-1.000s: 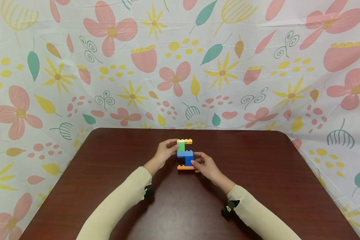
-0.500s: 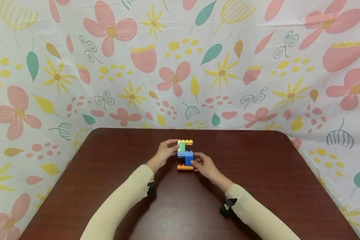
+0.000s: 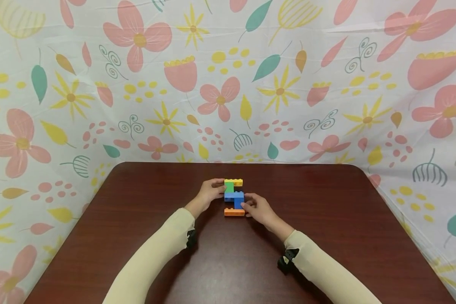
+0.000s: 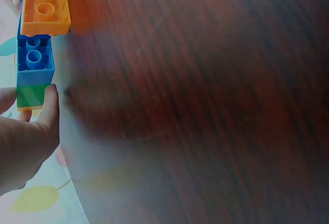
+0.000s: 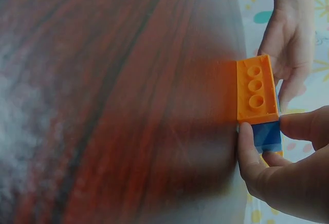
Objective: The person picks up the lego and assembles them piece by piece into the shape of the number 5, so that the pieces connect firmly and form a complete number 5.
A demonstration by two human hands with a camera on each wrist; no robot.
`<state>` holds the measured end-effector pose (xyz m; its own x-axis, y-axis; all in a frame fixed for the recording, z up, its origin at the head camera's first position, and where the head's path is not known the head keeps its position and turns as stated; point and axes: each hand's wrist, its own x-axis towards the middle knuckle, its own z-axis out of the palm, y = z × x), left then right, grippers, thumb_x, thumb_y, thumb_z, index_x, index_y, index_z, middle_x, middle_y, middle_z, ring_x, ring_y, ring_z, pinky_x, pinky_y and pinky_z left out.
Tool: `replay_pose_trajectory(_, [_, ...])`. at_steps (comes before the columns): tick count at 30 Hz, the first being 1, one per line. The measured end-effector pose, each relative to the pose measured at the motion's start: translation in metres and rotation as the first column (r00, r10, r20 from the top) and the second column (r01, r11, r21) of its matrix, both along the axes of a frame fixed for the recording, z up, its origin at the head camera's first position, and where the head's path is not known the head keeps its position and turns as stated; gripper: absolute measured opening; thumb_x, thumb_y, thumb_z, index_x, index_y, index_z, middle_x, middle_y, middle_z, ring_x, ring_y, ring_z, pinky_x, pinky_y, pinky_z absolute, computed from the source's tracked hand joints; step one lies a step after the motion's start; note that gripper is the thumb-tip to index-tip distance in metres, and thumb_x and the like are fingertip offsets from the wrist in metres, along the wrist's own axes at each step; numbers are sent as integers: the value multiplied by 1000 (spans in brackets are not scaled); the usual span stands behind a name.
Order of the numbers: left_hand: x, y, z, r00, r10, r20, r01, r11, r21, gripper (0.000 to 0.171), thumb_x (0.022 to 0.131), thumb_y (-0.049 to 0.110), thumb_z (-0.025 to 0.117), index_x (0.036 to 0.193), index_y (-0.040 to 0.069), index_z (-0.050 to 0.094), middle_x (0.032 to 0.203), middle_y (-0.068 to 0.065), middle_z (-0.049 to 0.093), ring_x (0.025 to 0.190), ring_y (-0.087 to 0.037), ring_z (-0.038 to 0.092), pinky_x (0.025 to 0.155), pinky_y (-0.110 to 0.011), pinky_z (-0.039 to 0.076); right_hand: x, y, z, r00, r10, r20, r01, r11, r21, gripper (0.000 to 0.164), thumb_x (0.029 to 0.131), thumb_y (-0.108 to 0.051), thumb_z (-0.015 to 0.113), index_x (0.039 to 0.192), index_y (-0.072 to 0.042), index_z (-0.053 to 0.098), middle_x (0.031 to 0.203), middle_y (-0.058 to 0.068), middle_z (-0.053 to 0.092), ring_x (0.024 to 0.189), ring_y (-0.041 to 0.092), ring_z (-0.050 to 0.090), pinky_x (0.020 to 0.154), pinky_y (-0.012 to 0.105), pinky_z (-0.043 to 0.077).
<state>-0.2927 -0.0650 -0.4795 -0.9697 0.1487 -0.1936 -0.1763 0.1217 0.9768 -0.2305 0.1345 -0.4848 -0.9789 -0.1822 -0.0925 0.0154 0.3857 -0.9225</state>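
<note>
A joined S-shaped row of toy building bricks is held between both hands at the table's centre. From far to near it has a yellow brick [image 3: 233, 183], a green brick [image 3: 229, 188], a light blue brick [image 3: 233, 195], a dark blue brick [image 3: 238, 203] and an orange brick [image 3: 234, 213]. My left hand [image 3: 206, 195] pinches the green brick from the left, thumb nearest the camera. From the right, my right hand [image 3: 264, 212] pinches the dark blue brick. Hollow undersides of the orange brick [image 4: 46, 5] and a blue brick [image 4: 35, 55] face the left wrist camera. Whether the bricks touch the table cannot be told.
The dark brown table [image 3: 228, 261] has rounded far corners and a glossy surface. Behind it hangs a white flower-print cloth [image 3: 228, 63], close to the far edge. Black straps with small devices [image 3: 286, 262] sit at both wrists.
The brick row has tipped slightly: its yellow end is lower in the head view and more of the orange brick's near face shows. Both hands keep their hold; the left forearm has shifted slightly right.
</note>
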Motion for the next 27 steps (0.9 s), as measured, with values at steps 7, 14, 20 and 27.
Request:
replay_pose_trajectory(7, [0,-1,-3,1000,-20,9,21,999,-50,42,94,7,61,136,4,53,135,-20,50,109,-31,62,90,-40,51,-1,-3,-1,1000,-10,12,10,1000,29,43,97,-12,59,136,1,49,104,15,61,87,21,63,75,36,56])
replay_pose_trajectory(14, [1,-2,-4,1000,-25,7,26,996,-91,41,95,6,60,135,4,54,128,-18,55,109,-28,62,91,-37,51,1,-5,-1,1000,-9,-1,9,1000,24,41,96,-10,58,135,2,50,101,14,60,84,19,62,74,36,56])
replay_pose_trajectory(20, [2,-3,-5,999,-36,-22,33,993,-114,41,95,6,60,135,4,54,123,-18,57,107,-28,63,88,-37,52,1,-4,0,1000,-11,10,11,1000,29,41,97,-10,58,135,2,50,102,15,60,84,21,62,75,36,56])
replay_pose_trajectory(27, [4,-6,-7,996,-50,-67,41,991,-129,39,95,6,60,133,0,55,114,-18,58,104,-30,63,86,-38,53,3,-1,5,999,4,32,-5,1000,28,42,99,-14,55,135,6,48,106,19,60,90,27,64,78,40,56])
